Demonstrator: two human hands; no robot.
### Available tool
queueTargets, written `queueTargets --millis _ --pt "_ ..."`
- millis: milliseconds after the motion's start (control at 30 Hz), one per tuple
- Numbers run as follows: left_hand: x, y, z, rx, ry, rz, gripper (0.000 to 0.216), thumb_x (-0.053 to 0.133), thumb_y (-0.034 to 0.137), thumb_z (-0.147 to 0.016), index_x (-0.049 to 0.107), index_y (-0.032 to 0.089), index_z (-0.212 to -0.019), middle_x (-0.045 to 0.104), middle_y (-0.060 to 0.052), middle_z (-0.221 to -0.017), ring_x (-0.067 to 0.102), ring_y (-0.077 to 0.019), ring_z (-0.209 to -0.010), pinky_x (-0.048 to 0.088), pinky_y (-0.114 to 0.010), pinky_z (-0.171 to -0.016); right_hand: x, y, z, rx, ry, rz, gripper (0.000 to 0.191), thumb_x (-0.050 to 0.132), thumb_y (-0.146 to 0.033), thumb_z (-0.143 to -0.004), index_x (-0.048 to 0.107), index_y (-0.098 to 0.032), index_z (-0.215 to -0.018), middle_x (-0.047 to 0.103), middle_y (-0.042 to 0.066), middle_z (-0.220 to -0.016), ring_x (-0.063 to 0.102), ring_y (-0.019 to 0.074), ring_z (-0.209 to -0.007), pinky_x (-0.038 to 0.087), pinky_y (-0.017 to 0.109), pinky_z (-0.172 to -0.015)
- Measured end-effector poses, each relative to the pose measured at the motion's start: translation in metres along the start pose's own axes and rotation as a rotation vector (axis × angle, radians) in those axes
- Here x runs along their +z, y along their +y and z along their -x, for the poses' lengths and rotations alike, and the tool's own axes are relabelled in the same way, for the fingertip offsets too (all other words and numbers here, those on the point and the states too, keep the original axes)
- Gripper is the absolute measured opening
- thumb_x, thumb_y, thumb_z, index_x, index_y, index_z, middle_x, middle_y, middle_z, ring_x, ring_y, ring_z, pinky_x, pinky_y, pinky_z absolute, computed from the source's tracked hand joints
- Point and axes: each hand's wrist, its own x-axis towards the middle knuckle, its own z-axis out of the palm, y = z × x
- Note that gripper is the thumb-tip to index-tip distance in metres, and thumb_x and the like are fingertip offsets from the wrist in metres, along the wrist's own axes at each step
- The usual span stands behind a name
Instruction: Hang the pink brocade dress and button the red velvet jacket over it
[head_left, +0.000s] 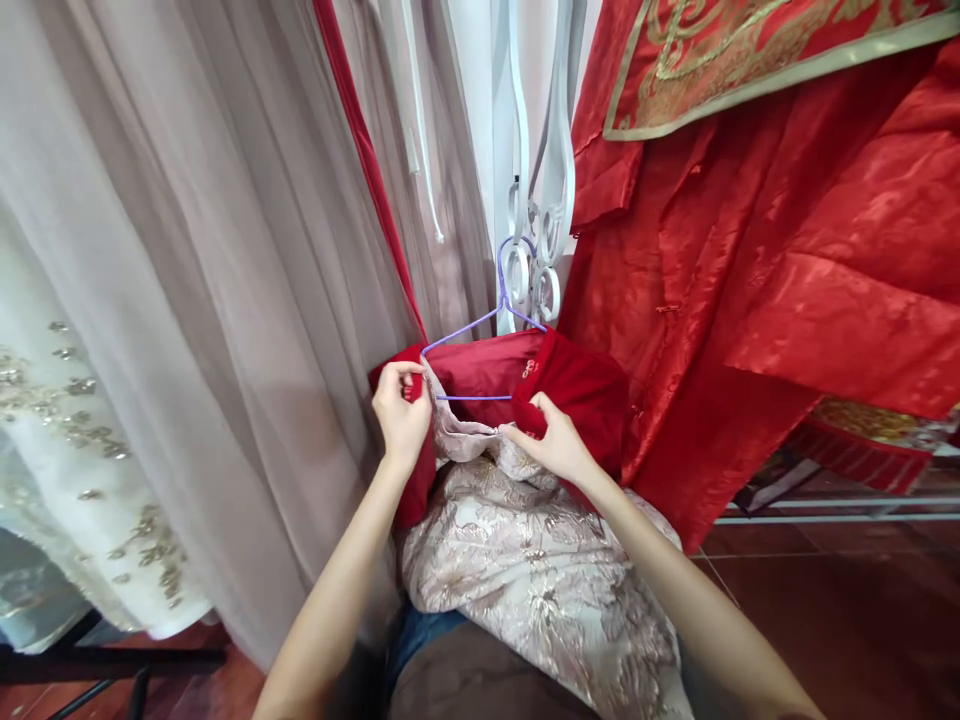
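Observation:
A purple hanger (pixel 469 327) hangs by its hook from white scrolled metalwork. On it are a red velvet jacket (pixel 585 390) with a shiny red lining and a beige brocade dress (pixel 525 540). My left hand (pixel 403 410) is closed at the jacket's left front edge, beside the dress's narrow upper edge and the hanger's left end. My right hand (pixel 553 440) pinches fabric at the dress's neckline, next to the jacket's right front edge; which layers its fingers hold is partly hidden. The dress drapes down over my lap.
Grey-beige curtains (pixel 247 250) hang close on the left, a white gown (pixel 97 480) with gold beading beyond them. White scrolled metalwork (pixel 551 230) stands ahead. Large red garments (pixel 697 280) hang on the right, above a low white rail (pixel 840 510) over the tiled floor (pixel 825 610).

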Motion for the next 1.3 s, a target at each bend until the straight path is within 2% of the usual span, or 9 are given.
queueTargets --millis 167,233,400,533,733,833,1000,1133,1300 --pt "0.023 0.015 0.026 -0.074 -0.482 0.246 0.008 0.054 0.013 -0.076 0.057 0.018 -0.082 0.043 0.005 -0.064 0.043 -0.0082 -0.055 0.037 -0.019 -0.055 0.033 -0.002 0.015 -0.071 -0.12 -0.079 0.027 0.062 -0.044 -0.076 0.048 -0.021 -0.081 0.062 -0.001 -0.078 0.059 0.0172 -0.072 0.047 0.028 -0.068" --pt "0.028 0.014 0.037 -0.09 -0.556 0.284 0.014 0.054 0.012 -0.076 0.056 0.019 -0.088 0.046 0.004 -0.069 0.047 -0.0094 -0.06 0.04 -0.02 -0.059 0.037 0.004 0.026 -0.07 -0.135 -0.064 0.025 0.06 -0.042 -0.077 0.048 -0.021 -0.082 0.061 -0.001 -0.076 0.058 0.0165 -0.069 0.047 0.028 -0.068" --pt "0.028 0.01 0.06 -0.018 -0.334 0.129 0.04 0.055 0.006 -0.072 0.051 0.019 -0.11 0.049 -0.007 -0.106 0.053 -0.0172 -0.095 0.045 -0.03 -0.084 0.024 0.021 0.035 -0.056 -0.035 0.077 0.031 0.063 -0.047 -0.076 0.047 -0.022 -0.086 0.054 -0.003 -0.07 0.054 0.0152 -0.063 0.047 0.029 -0.062" --pt "0.033 0.017 0.076 -0.084 -0.168 0.059 0.033 0.056 0.01 -0.077 0.051 0.019 -0.108 0.051 -0.007 -0.103 0.054 -0.017 -0.09 0.047 -0.031 -0.08 0.018 0.019 0.023 -0.067 0.201 -0.032 0.042 0.065 -0.045 -0.075 0.045 -0.021 -0.104 0.056 0.004 -0.086 0.058 0.0155 -0.068 0.052 0.029 -0.059" --pt "0.054 0.026 0.073 -0.091 -0.151 0.088 0.034 0.054 0.012 -0.081 0.055 0.021 -0.113 0.053 -0.007 -0.103 0.057 -0.0156 -0.088 0.05 -0.031 -0.083 0.022 0.007 -0.005 -0.084 0.378 -0.064 0.037 0.062 -0.039 -0.079 0.052 -0.021 -0.109 0.061 0.006 -0.093 0.062 0.0182 -0.08 0.056 0.03 -0.062" --pt "0.06 0.025 0.069 -0.087 -0.155 0.094 0.037 0.053 0.014 -0.082 0.056 0.023 -0.118 0.052 -0.007 -0.108 0.059 -0.0162 -0.093 0.05 -0.032 -0.086 0.024 0.009 -0.013 -0.068 0.367 -0.146 0.021 0.06 -0.036 -0.081 0.06 -0.02 -0.095 0.064 0.006 -0.088 0.063 0.0169 -0.078 0.057 0.03 -0.067" --pt "0.061 0.018 0.067 -0.138 -0.102 0.189 0.028 0.056 0.018 -0.083 0.06 0.023 -0.11 0.058 -0.006 -0.107 0.063 -0.0145 -0.091 0.052 -0.029 -0.083 0.02 0.016 -0.016 -0.015 0.232 -0.305 0.03 0.064 -0.036 -0.078 0.066 -0.019 -0.103 0.068 0.006 -0.091 0.064 0.0163 -0.08 0.056 0.03 -0.075" --pt "0.062 0.015 0.066 -0.289 -0.025 0.353 0.021 0.063 0.018 -0.076 0.056 0.019 -0.096 0.059 -0.005 -0.1 0.064 -0.0147 -0.089 0.054 -0.026 -0.074 0.015 0.014 -0.015 -0.047 0.062 -0.364 0.028 0.063 -0.036 -0.079 0.068 -0.021 -0.102 0.069 0.007 -0.102 0.065 0.0175 -0.087 0.055 0.031 -0.08" --pt "0.061 0.017 0.061 -0.361 -0.092 0.366 0.011 0.064 0.018 -0.074 0.058 0.017 -0.083 0.064 -0.004 -0.086 0.064 -0.0142 -0.083 0.052 -0.027 -0.078 0.016 0.006 -0.014 -0.107 0.14 -0.273 0.023 0.061 -0.035 -0.082 0.068 -0.021 -0.098 0.068 0.007 -0.1 0.065 0.0177 -0.089 0.056 0.031 -0.079"
